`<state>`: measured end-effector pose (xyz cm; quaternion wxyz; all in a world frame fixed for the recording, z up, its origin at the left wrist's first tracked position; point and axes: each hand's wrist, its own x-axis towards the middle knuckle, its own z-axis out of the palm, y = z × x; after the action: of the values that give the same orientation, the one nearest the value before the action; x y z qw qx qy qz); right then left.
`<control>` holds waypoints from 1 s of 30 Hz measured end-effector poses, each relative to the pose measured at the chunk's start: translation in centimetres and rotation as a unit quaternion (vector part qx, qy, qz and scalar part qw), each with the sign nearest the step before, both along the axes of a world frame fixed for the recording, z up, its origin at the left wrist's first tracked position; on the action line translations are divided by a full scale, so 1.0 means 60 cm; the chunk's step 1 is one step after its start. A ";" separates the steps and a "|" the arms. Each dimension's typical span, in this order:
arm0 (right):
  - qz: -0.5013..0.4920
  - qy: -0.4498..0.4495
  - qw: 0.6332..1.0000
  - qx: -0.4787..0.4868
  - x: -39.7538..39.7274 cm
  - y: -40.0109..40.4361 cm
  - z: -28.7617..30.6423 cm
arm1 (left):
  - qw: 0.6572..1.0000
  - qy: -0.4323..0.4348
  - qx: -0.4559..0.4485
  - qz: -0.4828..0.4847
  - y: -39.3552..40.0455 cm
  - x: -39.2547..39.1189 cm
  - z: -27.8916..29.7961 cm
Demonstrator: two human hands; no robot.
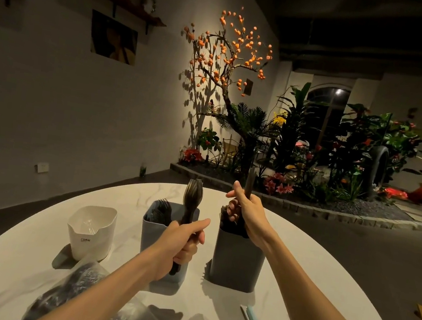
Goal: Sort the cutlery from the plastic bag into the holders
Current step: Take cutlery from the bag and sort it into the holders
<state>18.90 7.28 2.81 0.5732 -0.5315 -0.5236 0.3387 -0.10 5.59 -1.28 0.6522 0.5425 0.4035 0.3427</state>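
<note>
The left hand (182,244) grips a bundle of dark plastic forks (192,197) by the handles, above the middle holder (150,237). The right hand (245,210) grips dark cutlery (250,181) over the dark holder (236,262). These pieces look light, stiff and a little slippery, so holding them at the handles seems best.

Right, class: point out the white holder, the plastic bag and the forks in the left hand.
white holder (91,238): head view, front wall.
plastic bag (72,289): head view, crumpled top.
forks (192,193): head view, tines above the left hand (182,247).
</note>
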 end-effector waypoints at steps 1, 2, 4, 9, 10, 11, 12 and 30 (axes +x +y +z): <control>-0.006 -0.015 1.000 0.009 0.000 -0.003 -0.001 | 1.000 0.000 -0.001 0.000 -0.001 -0.001 0.000; -0.012 -0.032 0.999 0.022 0.001 -0.004 -0.002 | 1.000 0.000 -0.003 -0.001 -0.003 -0.001 0.001; -0.025 -0.063 0.996 0.050 0.003 -0.003 -0.006 | 1.000 -0.002 -0.010 -0.003 -0.009 0.000 0.003; -0.100 -0.165 0.970 0.150 -0.023 -0.029 0.018 | 1.000 0.000 -0.018 -0.005 -0.025 0.000 0.013; -0.061 -0.141 0.975 0.161 -0.038 -0.045 0.031 | 1.000 -0.002 -0.018 -0.003 -0.029 0.000 0.017; 0.007 -0.109 0.983 0.151 -0.053 -0.060 0.044 | 1.000 -0.004 -0.018 0.004 -0.030 0.001 0.018; 0.078 -0.098 0.985 0.116 -0.068 -0.074 0.055 | 1.000 -0.006 -0.019 0.014 -0.032 0.002 0.020; 0.056 -0.228 0.969 0.078 -0.187 0.018 0.119 | 0.949 0.046 0.237 0.204 0.040 -0.118 0.042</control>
<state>7.68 8.37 9.92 0.4581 -0.5183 -0.6945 0.1981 -7.17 7.97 1.24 0.4016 0.6028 0.4425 0.5287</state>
